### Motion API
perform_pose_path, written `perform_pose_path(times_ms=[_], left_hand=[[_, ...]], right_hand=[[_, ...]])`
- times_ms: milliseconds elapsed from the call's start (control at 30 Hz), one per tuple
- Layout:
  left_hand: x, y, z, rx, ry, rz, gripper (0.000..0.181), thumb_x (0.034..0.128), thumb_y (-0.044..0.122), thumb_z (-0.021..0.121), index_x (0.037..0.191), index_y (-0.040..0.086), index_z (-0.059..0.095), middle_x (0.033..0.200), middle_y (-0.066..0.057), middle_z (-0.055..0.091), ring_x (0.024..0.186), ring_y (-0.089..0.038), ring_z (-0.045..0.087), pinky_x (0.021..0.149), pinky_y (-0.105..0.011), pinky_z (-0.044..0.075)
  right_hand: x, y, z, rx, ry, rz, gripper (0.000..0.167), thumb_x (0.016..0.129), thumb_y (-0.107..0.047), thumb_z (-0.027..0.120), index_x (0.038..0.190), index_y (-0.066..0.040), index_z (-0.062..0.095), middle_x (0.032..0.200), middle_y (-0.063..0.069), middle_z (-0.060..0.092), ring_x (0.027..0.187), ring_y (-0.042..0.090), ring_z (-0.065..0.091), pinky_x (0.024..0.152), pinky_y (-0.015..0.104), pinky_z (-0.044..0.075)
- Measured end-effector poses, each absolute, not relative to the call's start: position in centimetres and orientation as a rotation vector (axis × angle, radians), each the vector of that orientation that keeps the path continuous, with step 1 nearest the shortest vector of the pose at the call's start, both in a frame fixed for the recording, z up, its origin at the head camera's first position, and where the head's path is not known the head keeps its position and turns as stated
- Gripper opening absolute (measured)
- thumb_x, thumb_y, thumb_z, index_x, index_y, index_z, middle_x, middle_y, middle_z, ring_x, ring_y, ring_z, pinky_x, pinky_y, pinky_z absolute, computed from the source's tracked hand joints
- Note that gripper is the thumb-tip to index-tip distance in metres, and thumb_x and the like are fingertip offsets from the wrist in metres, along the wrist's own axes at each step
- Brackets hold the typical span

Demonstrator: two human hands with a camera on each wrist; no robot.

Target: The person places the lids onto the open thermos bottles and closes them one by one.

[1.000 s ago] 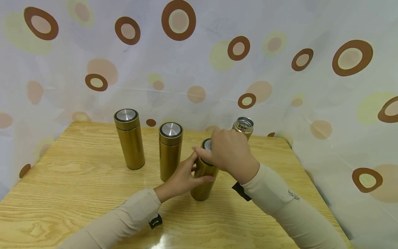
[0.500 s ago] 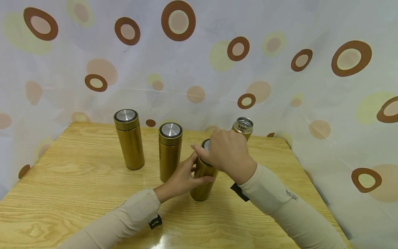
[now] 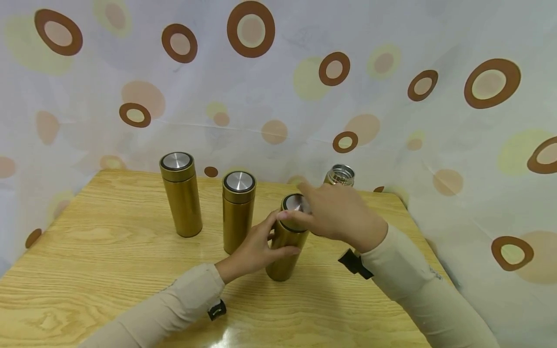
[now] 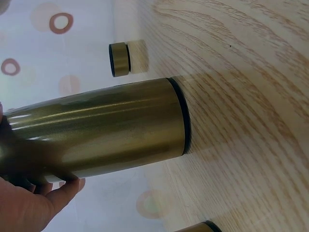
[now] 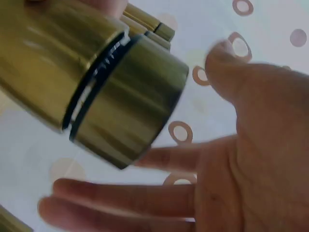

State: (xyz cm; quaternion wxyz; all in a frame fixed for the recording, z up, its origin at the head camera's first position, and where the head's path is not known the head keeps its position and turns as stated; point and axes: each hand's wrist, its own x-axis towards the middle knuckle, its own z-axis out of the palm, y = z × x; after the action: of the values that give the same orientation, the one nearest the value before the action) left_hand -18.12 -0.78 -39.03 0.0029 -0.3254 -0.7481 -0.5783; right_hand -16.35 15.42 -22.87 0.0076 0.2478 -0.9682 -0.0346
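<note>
A gold thermos flask stands on the table, its lid topped by a silver disc with a black ring. My left hand grips its body, the thumb on the near side. In the right wrist view a narrow gap with a bright strip shows between the lid and the body. Around the lid, my right hand is spread, with straight fingers; in its wrist view the thumb is clear of the lid. Behind that hand stands an uncapped flask, mostly hidden.
Two lidded gold flasks stand to the left, one close by the left hand and one farther back. A loose gold lid rests on the table in the left wrist view. A patterned cloth hangs behind the wooden table.
My right hand has loosened from the lid and swung rightward, its fingers spreading, so more of the silver top shows. The left hand and the flask have stayed put.
</note>
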Motion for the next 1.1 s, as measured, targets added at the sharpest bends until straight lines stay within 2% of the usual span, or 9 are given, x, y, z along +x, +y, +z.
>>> perform_pose_path(times_ms=[100,200,267,333,433,600,733,833,1100], left_hand=[[-18.1,-0.8,-39.1,-1.010,-2.365,-1.835,0.082,0.0830,0.024,0.077,0.149,0.024,0.028,0.142,0.001,0.046,0.127,-0.018,0.049,0.100,-0.049,0.046],[-18.2,-0.8,-39.0,-1.002,-2.384,-1.841,0.083,0.0837,0.026,0.076,0.149,0.022,0.026,0.142,0.001,0.045,0.128,-0.017,0.048,0.100,-0.049,0.046],[-18.2,-0.8,-39.0,-0.994,-2.397,-1.835,0.083,0.0841,0.027,0.076,0.150,0.020,0.025,0.143,0.000,0.044,0.128,-0.018,0.048,0.100,-0.049,0.046],[-18.2,-0.8,-38.9,-0.991,-2.403,-1.827,0.085,0.0841,0.027,0.076,0.150,0.019,0.024,0.144,-0.001,0.043,0.128,-0.018,0.048,0.100,-0.048,0.046],[-18.2,-0.8,-38.9,-0.989,-2.403,-1.825,0.085,0.0840,0.027,0.076,0.151,0.019,0.023,0.144,-0.001,0.043,0.128,-0.018,0.048,0.100,-0.048,0.046],[-18.2,-0.8,-38.9,-0.983,-2.408,-1.841,0.083,0.0840,0.027,0.076,0.150,0.021,0.025,0.145,0.000,0.042,0.129,-0.019,0.047,0.101,-0.050,0.045],[-18.2,-0.8,-39.0,-0.981,-2.410,-1.842,0.085,0.0842,0.028,0.076,0.151,0.025,0.023,0.146,0.002,0.041,0.131,-0.018,0.045,0.100,-0.050,0.045],[-18.2,-0.8,-39.1,-0.991,-2.409,-1.837,0.087,0.0845,0.028,0.075,0.152,0.027,0.020,0.147,0.003,0.039,0.131,-0.018,0.044,0.100,-0.050,0.045],[-18.0,-0.8,-38.8,-0.995,-2.411,-1.843,0.085,0.0849,0.027,0.075,0.151,0.023,0.021,0.145,0.001,0.041,0.130,-0.018,0.046,0.101,-0.049,0.045]], right_hand=[[-16.7,16.3,-22.5,0.956,-3.091,0.016,0.079,0.085,-0.059,0.063,0.146,-0.018,0.035,0.098,0.006,0.067,0.082,0.021,0.065,0.072,0.040,0.054],[-17.3,17.1,-22.2,1.245,-3.075,0.119,0.083,0.084,-0.030,0.075,0.151,-0.017,0.028,0.136,0.012,0.051,0.108,0.025,0.060,0.086,0.041,0.053],[-17.7,17.4,-22.0,1.436,-3.036,0.165,0.085,0.082,-0.006,0.075,0.152,-0.016,0.027,0.146,0.012,0.038,0.112,0.024,0.056,0.086,0.036,0.052],[-18.1,17.5,-21.9,1.578,-2.970,0.173,0.087,0.077,0.011,0.068,0.151,-0.014,0.029,0.145,0.013,0.037,0.110,0.023,0.053,0.080,0.031,0.051],[-18.3,17.5,-21.6,1.660,-2.936,0.187,0.089,0.073,0.018,0.061,0.150,-0.015,0.031,0.144,0.013,0.034,0.100,0.023,0.053,0.072,0.027,0.047],[-18.5,17.3,-21.3,1.671,-2.926,0.179,0.082,0.074,0.019,0.062,0.146,-0.017,0.042,0.145,0.013,0.037,0.091,0.021,0.059,0.069,0.026,0.050],[-18.5,17.2,-21.2,1.645,-2.966,0.129,0.077,0.077,0.018,0.061,0.143,-0.018,0.047,0.146,0.013,0.040,0.113,0.027,0.057,0.076,0.029,0.051],[-18.5,17.2,-21.2,1.600,-2.977,0.077,0.073,0.079,0.015,0.065,0.142,-0.017,0.049,0.144,0.015,0.044,0.117,0.030,0.055,0.077,0.030,0.052],[-18.2,16.8,-21.0,1.515,-3.022,0.055,0.073,0.079,0.007,0.073,0.143,-0.017,0.047,0.138,0.009,0.050,0.086,0.015,0.059,0.071,0.025,0.051]])
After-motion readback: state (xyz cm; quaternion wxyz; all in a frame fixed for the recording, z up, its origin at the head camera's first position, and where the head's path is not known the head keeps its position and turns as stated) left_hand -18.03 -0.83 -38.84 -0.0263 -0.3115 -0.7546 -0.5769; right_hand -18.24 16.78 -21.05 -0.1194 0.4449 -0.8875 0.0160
